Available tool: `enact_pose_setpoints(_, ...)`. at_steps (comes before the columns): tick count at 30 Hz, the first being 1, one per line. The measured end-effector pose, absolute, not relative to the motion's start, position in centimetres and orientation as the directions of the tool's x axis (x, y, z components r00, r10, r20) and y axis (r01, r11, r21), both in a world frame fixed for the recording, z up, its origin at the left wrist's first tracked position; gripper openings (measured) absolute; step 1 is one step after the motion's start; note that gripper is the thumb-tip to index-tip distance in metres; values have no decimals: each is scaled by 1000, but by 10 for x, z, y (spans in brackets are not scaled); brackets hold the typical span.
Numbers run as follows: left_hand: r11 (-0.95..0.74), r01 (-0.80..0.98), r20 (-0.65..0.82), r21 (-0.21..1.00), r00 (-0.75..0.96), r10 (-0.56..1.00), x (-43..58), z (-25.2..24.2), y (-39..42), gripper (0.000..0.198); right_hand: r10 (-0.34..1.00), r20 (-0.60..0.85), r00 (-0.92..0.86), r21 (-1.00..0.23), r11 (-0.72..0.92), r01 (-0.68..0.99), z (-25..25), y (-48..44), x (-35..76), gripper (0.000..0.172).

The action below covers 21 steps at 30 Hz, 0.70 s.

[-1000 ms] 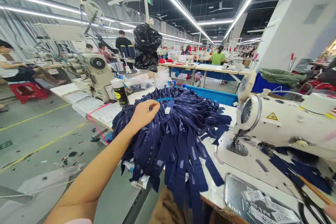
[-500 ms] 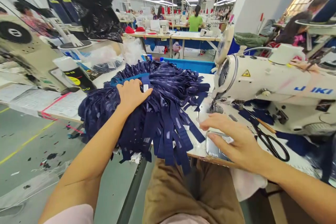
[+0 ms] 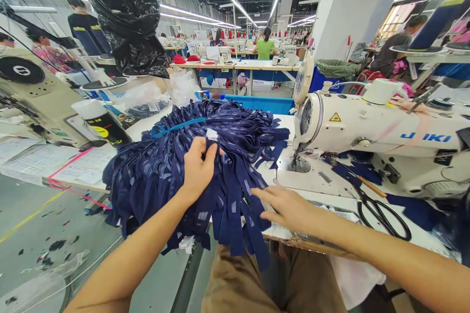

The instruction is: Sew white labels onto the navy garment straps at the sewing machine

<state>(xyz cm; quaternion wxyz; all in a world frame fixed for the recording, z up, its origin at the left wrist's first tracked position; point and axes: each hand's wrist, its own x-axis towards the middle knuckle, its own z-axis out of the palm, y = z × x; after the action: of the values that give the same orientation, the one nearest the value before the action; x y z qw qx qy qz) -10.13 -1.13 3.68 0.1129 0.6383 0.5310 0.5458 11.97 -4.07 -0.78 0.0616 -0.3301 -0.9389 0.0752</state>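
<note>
A large heap of navy fabric strips lies over the table's front edge, with a teal band across its top. My left hand is closed on one navy strip at the heap's middle; a white label shows at that strip's end. My right hand is open, fingers stretched towards the hanging strips at the heap's right side. Whether its fingertips touch the fabric I cannot tell. Behind that hand stands a white sewing machine, its needle area above a metal plate.
Black-handled scissors lie right of my right hand, beside a tool with a wooden handle. A spray can stands at the left by another machine. A black plastic bag hangs above. Co-workers sit farther back.
My left hand has gone from lying spread on the heap to pinching a labelled strip, slightly to the right. My right hand has moved left, away from the machine, towards the strips.
</note>
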Motion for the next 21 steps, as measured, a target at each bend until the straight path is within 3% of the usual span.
enact_pose_setpoints(3,-401,182,426,898,-130,895,-80,40,-26,14,550,81,-831,-29,835,549,-19,-40,97,39)
enact_pose_setpoints(6,-320,-106,320,942,-14,947,-58,43,-35,17,569,112,-815,69,813,578,-28,-14,71,26)
enact_pose_setpoints(9,-185,-240,225,953,152,962,-36,34,-42,24,633,91,-769,55,768,638,-30,33,49,19)
enact_pose_setpoints(13,165,-210,-33,964,520,854,-17,-1,-41,34,702,97,-705,49,704,708,-26,86,31,23)
enact_pose_setpoints(15,228,-103,-106,968,657,747,-15,-19,-28,39,711,103,-695,40,696,717,-25,100,30,19)
enact_pose_setpoints(21,-73,127,-48,989,752,657,-27,-32,21,29,660,101,-744,-57,751,658,-18,84,76,23)
